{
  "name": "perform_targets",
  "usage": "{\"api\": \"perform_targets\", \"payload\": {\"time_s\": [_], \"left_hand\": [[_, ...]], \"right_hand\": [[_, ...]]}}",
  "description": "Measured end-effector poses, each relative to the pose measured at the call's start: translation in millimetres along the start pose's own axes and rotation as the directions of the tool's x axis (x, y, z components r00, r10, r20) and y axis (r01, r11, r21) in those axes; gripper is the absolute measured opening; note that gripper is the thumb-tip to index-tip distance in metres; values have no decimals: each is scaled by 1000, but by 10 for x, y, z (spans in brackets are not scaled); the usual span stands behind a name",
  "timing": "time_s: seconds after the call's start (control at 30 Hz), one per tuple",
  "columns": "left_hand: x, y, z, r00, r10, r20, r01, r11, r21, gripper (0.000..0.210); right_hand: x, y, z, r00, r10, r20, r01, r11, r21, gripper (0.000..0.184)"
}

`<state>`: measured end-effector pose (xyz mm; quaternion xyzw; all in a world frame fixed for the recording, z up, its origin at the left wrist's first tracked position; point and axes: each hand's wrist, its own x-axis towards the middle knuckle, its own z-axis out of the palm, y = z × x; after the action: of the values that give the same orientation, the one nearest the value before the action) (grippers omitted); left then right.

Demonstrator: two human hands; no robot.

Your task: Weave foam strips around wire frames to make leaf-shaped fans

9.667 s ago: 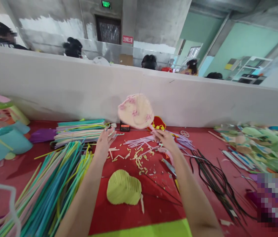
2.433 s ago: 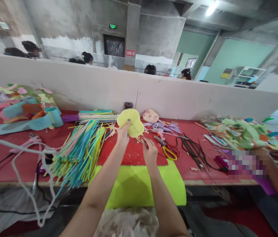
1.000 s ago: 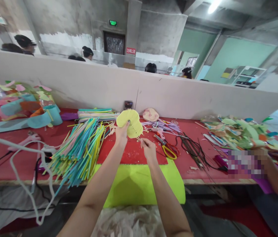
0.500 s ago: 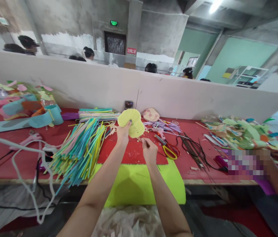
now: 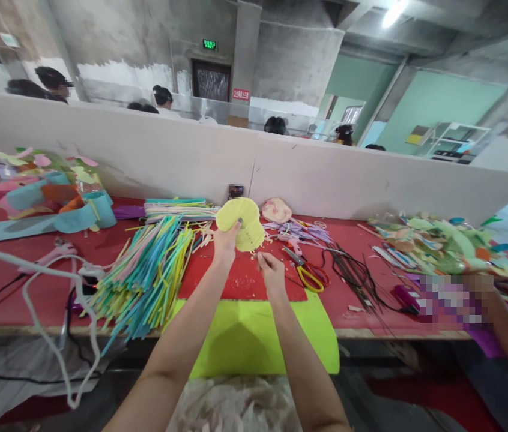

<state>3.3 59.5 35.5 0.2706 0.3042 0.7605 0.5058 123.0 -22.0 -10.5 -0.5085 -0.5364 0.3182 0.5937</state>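
My left hand (image 5: 226,240) is closed on a pale yellow lobed piece (image 5: 245,227), its thumb lying on the front face. The piece is thin, rounded and faintly ridged, with small marks along its lower right. Just below and right of it, my right hand (image 5: 272,270) makes a pinch near the piece's lower edge, apart from it. A thin dark line runs out behind this hand; what the fingertips hold is too small to make out. Under both hands lies a red board (image 5: 236,281), sprinkled with small pale crumbs.
Left of my arms lies a heap of coloured strips (image 5: 146,270). Yellow-handled scissors (image 5: 310,277), a pink glue gun (image 5: 293,245) and dark thin rods (image 5: 352,273) lie right. A bright green sheet (image 5: 258,336) hangs over the front edge. A co-worker's arm (image 5: 504,318) reaches in at right.
My right hand has shifted slightly left and turned, and the thin dark line behind it now points more to the right. My left hand and the yellow piece have barely moved.
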Motion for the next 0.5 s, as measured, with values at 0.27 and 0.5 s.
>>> {"api": "perform_targets", "payload": {"time_s": [0.27, 0.5], "left_hand": [[47, -40, -33, 1000, 10, 20, -11, 998, 59, 36], [52, 128, -73, 974, -121, 190, 119, 993, 20, 40]], "right_hand": [[67, -17, -93, 866, 334, 371, -466, 808, 360, 36], [75, 48, -19, 887, 296, 354, -426, 819, 383, 37]]}}
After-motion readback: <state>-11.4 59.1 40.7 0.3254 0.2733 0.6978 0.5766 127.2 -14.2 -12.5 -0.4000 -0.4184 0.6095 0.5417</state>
